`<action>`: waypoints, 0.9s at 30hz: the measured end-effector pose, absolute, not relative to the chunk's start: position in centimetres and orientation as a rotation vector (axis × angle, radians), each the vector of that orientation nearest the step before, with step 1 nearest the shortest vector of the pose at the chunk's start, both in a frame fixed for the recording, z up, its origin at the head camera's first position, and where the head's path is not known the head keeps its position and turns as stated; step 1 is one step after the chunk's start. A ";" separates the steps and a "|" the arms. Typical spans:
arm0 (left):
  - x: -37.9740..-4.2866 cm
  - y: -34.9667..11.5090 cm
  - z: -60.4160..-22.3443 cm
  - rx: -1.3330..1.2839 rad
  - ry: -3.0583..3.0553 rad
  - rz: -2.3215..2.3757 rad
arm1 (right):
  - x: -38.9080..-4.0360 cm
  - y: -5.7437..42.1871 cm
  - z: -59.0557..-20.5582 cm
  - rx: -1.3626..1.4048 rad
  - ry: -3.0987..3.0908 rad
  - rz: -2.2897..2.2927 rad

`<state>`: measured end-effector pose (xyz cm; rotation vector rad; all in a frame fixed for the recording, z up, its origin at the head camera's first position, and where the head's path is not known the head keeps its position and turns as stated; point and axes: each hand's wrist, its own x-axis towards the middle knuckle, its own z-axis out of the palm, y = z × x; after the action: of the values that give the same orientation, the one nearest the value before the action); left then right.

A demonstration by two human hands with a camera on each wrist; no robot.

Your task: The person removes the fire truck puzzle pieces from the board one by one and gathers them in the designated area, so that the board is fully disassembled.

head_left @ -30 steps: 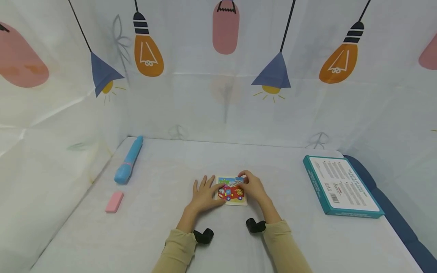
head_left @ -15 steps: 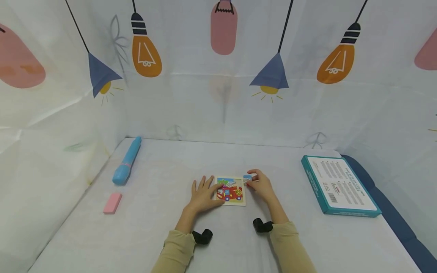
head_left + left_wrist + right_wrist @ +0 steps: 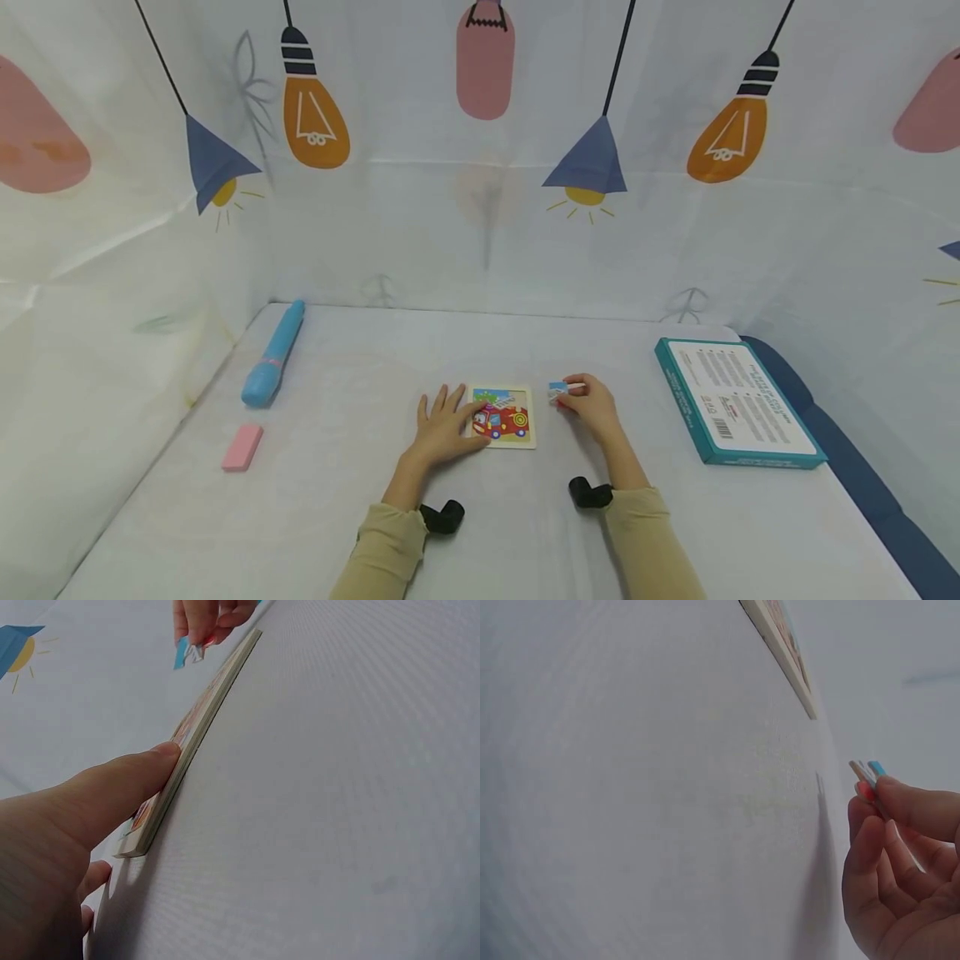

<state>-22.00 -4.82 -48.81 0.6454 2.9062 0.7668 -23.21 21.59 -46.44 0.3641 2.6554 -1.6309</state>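
A small wooden puzzle board [image 3: 517, 445] with a red fire truck picture lies at mid-table, its upper right corner lacking picture. My left hand [image 3: 442, 429] rests at its left side with fingers spread, index fingertip on the picture and thumb at the near edge. The left wrist view shows that thumb along the board's pale rim [image 3: 196, 742]. To the right of the board, my right hand [image 3: 597, 410] pinches a blue, white and red puzzle piece [image 3: 557, 389] between thumb and fingers. Seen from the right wrist, the piece [image 3: 865, 787] is above the table, apart from the board.
A blue microphone-shaped object [image 3: 274, 354] lies at the far left, with a pink block [image 3: 242, 448] nearer. On the right sits a teal-and-white flat box [image 3: 738, 404], beside a dark blue padded edge [image 3: 847, 467]. A printed white curtain [image 3: 420, 225] encloses the table.
My right hand has drawn the puzzle piece off the board's upper right corner and carried it right. The left hand has stayed on the board. The head view has shifted slightly.
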 end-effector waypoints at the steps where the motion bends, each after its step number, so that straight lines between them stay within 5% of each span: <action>1: -22.0 -4.8 -48.8 0.645 2.906 0.766 | -23.2 21.8 -46.4 0.366 2.659 -1.633; 27: -21.9 -4.8 -48.8 0.642 2.900 0.775 | -21.7 27.9 -46.6 0.624 2.700 -1.655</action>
<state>-21.87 -4.81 -48.83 0.6424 2.9000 0.7751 -21.72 27.93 -46.60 0.6243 2.7004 -1.6554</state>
